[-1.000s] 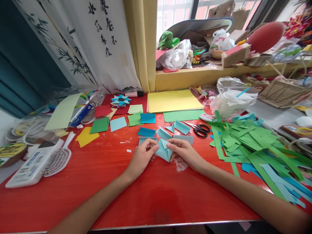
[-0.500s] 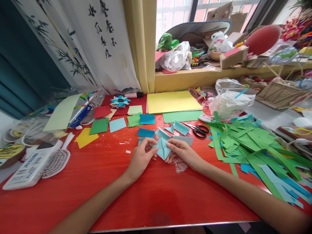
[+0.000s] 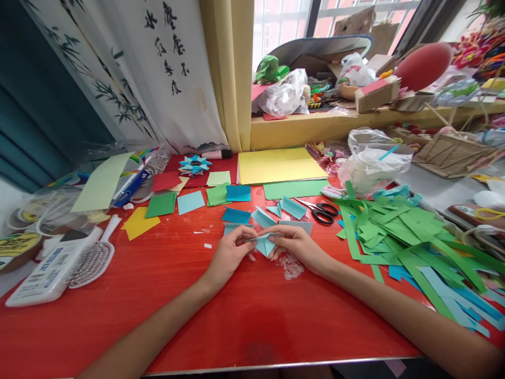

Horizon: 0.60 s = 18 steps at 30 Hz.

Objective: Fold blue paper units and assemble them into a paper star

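Observation:
Both hands meet over a small folded light blue paper piece [image 3: 263, 244] just above the red table [image 3: 165, 295]. My left hand [image 3: 229, 255] pinches its left side with thumb and fingers. My right hand [image 3: 296, 245] pinches its top and right side. The paper now looks like a flat downward-pointing triangle. Other folded blue pieces [image 3: 263, 217] lie just beyond the hands. Black-handled scissors [image 3: 321, 210] rest to the right of them.
A heap of green and blue paper strips [image 3: 402, 237] covers the right side. Yellow sheets [image 3: 278, 164], coloured squares [image 3: 189, 201] and a finished blue paper star [image 3: 193, 165] lie farther back. A hairbrush [image 3: 92, 260] and a white box [image 3: 47, 273] sit at the left.
The upper flap of the blue paper has been folded down, so the piece looks shorter and flatter. My right fingers moved over its top edge. Both hands stay in place.

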### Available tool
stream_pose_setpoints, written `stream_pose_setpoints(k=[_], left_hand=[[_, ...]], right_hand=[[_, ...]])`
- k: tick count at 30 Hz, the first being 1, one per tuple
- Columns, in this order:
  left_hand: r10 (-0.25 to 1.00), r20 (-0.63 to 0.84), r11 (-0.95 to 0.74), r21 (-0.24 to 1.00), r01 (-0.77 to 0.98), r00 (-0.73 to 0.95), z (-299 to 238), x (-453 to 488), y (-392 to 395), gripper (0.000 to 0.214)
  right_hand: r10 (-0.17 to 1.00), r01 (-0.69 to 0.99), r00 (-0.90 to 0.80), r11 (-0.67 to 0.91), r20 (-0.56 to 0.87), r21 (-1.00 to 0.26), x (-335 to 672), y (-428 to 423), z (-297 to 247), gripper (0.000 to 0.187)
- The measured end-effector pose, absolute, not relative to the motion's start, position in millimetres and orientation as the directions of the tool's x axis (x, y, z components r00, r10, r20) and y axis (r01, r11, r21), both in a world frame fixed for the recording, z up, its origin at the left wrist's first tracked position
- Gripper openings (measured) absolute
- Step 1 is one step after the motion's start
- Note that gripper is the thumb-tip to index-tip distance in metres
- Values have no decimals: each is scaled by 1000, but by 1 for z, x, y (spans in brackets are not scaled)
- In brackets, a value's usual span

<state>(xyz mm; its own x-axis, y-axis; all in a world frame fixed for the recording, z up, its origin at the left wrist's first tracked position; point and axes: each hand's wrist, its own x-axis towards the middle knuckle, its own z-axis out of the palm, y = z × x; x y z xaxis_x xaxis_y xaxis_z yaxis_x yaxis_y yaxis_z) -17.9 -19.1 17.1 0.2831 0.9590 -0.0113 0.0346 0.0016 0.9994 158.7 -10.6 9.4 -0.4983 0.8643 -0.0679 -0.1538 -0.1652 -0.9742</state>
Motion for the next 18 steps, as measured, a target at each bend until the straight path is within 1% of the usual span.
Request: stream_pose_setpoints(k=[2,4,6,9,12,14,16,18], left_hand=[[963,-24,19,1000,22,269,19,-19,-19,8],[965,-45,40,999,24,260,20,-19,-20,11],[968,-50,52,999,-1,248,21,-20,-20,14],[972,-29,41,998,-45,231,23,-21,-21,18],[977,1,-5,1000,20,214,23,-21,-21,23],[983,39,-54,995,82,179,23,-21,-21,31],[986,77,-96,988,123,145,21,-21,-21,34],[986,99,-119,981,151,133,20,-22,-21,32]], right_hand=[[865,-184,-497,-182,-69,-966,160,-10,8,18],[870,-205,-487,-193,-71,-960,161,-10,8,15],[870,-205,-488,-189,-67,-961,161,-10,8,15],[856,-140,-515,-146,-54,-979,160,-12,12,20],[835,-39,-549,-74,-41,-996,159,-14,16,28],[828,1,-560,-35,-29,-999,158,-15,18,29],[841,-2,-541,-6,-4,-1000,156,-17,17,26],[861,-39,-509,6,25,-999,154,-19,15,23]])
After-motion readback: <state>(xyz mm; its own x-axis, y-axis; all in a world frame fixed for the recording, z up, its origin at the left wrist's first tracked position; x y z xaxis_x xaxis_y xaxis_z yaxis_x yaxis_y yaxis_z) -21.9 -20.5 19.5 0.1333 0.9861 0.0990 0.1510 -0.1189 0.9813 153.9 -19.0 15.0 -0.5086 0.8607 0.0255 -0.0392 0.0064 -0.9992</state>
